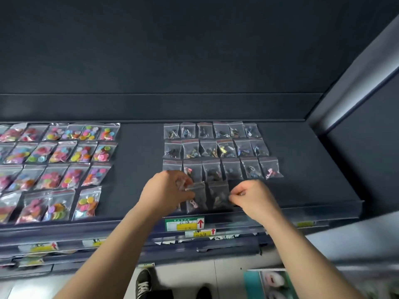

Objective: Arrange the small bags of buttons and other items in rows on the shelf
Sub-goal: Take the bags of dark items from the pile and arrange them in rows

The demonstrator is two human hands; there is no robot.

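A dark shelf (138, 169) is holding lots of small clear bags. On the left, the button bags (56, 165) are lying in four rows, full of bright pink, yellow and green buttons. On the right, the dark bags (218, 147) are lying in three neat rows, with little dark bits inside. Two more bags are lying nearer, by the front edge, and both hands are busy there. The left hand (170, 190) is curling its fingers and pinching the top left corner of the pink-piece bag (197, 198), which is lying flat on the shelf. Just to its right, the second bag (219, 194) is lying flat too. The right hand (255, 197) is curled up, and its thumb and finger are pinching that bag's right edge. Labels (184, 224) with red arrows are sticking on the shelf's front. Down below, a black shoe (143, 283) is standing on the floor.
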